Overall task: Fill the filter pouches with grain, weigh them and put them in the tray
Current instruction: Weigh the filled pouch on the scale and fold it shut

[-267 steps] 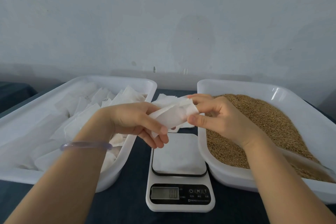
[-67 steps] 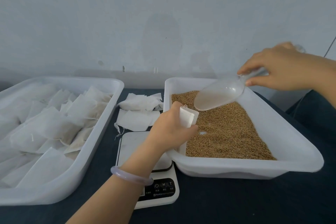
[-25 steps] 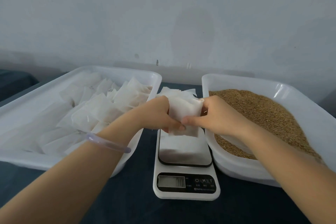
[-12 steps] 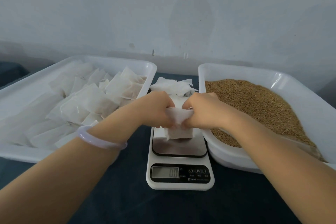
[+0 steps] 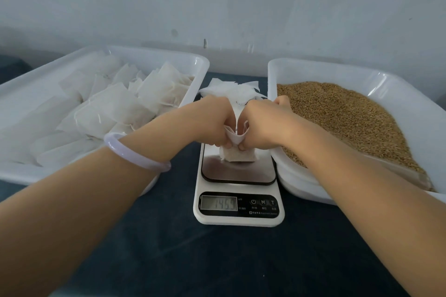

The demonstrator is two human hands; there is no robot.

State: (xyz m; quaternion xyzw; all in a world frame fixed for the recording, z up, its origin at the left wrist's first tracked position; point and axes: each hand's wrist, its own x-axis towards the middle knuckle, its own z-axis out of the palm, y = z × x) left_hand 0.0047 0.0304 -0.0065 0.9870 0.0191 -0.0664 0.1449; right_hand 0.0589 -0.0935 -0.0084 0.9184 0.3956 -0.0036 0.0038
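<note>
Left hand (image 5: pixel 214 125) and right hand (image 5: pixel 261 125), held together, both pinched the top of a grain-filled filter pouch (image 5: pixel 237 153) resting on the digital scale (image 5: pixel 239 210); display blurred.

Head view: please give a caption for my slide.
Left hand and right hand pinch a grain-filled pouch on the scale, between the pouch tray and the grain tray.

Head-worn view, close above scale (image 5: pixel 239 174)

Scale display (image 5: pixel 219 203) digits blurred, pouch (image 5: pixel 237 155) top hidden behind fingers (image 5: pixel 218 141)
</note>
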